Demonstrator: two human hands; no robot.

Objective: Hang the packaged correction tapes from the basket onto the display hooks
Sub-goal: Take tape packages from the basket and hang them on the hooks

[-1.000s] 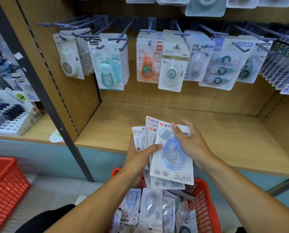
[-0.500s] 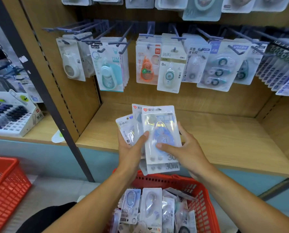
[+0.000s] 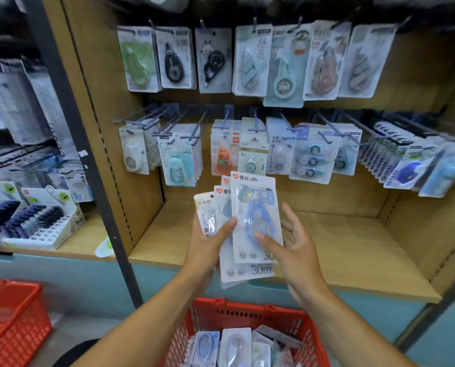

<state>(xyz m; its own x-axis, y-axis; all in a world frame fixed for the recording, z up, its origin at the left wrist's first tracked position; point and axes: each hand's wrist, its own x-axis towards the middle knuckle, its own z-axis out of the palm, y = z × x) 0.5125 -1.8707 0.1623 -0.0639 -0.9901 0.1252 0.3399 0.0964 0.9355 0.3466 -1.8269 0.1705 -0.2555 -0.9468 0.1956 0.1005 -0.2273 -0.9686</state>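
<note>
Above the red basket (image 3: 247, 311), the left hand (image 3: 208, 239) grips a fan of correction tape packs (image 3: 255, 221); the right hand (image 3: 295, 242) pinches the front pack, fingers loosely spread, below the display hooks (image 3: 194, 125).

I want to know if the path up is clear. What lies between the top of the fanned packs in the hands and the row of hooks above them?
In the head view, hanging packs fill the hooks directly above the held packs, nearly touching them.

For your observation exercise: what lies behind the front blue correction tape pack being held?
Behind the front pack, fanned packs show their left edges and a lower "30m" strip. The left hand grips them; their covered parts and exact count stay hidden.
</note>
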